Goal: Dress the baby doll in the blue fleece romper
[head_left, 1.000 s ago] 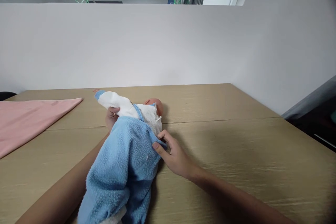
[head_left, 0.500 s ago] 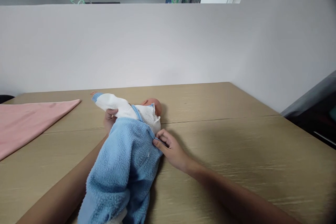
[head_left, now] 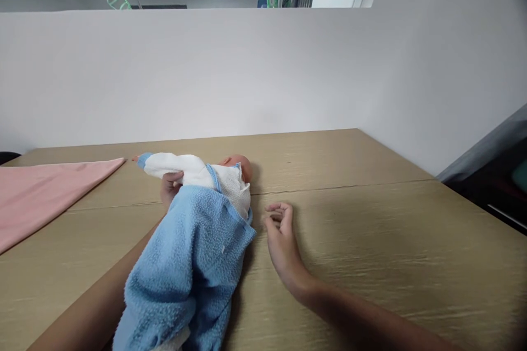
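A baby doll (head_left: 241, 167) lies on its side on the table, its head pointing away from me and its face hidden. It wears a fleece outfit with a white top (head_left: 233, 184) and blue lower part (head_left: 197, 252); one white sleeve with a blue cuff stretches to the left. My left hand (head_left: 169, 186) is closed round the doll's upper body below that sleeve, with several fingers hidden behind it. To the right of the doll, my right hand (head_left: 282, 236) hovers apart from the blue cloth, fingers loosely curved with a gap between thumb and fingers.
A pink cloth (head_left: 53, 186) lies flat on the left of the wooden table (head_left: 349, 230). Behind the table stands a white partition wall (head_left: 197, 77). A dark object (head_left: 494, 186) is at the right edge, beyond the table.
My right hand has let go of the blue cloth's edge and moved right. The doll's sleeved arm has lowered slightly and shifted left, with my left hand still at it.
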A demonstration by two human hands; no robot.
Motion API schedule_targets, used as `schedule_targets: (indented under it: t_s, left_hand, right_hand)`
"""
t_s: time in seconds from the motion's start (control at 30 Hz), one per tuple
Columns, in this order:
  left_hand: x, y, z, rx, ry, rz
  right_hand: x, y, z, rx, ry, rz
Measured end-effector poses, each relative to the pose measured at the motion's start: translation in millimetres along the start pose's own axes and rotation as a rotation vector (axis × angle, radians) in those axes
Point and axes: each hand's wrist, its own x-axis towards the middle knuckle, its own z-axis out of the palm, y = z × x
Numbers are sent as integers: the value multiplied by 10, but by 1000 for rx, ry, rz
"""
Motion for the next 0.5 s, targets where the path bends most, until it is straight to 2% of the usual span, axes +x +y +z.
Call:
schedule_targets:
  t_s: [0.1, 0.2, 0.27, 0.37, 0.5]
  left_hand:
    - [7, -28, 41, -21, 38, 36]
    - [64, -64, 67, -27, 101, 53]
    - [99, -91, 69, -27, 138, 66]
    - [111, -145, 66, -37, 167, 95]
    - [56, -194, 67, -60, 132, 106]
  right_hand:
    - [-203, -18, -11, -62, -124, -34]
    - [-256, -59, -48, -192, -282, -240]
    - [-199, -96, -71, -271, -308, -350]
    - [-56, -143, -94, -352, -311, -434]
    - [81, -209, -141, -393, -453, -501]
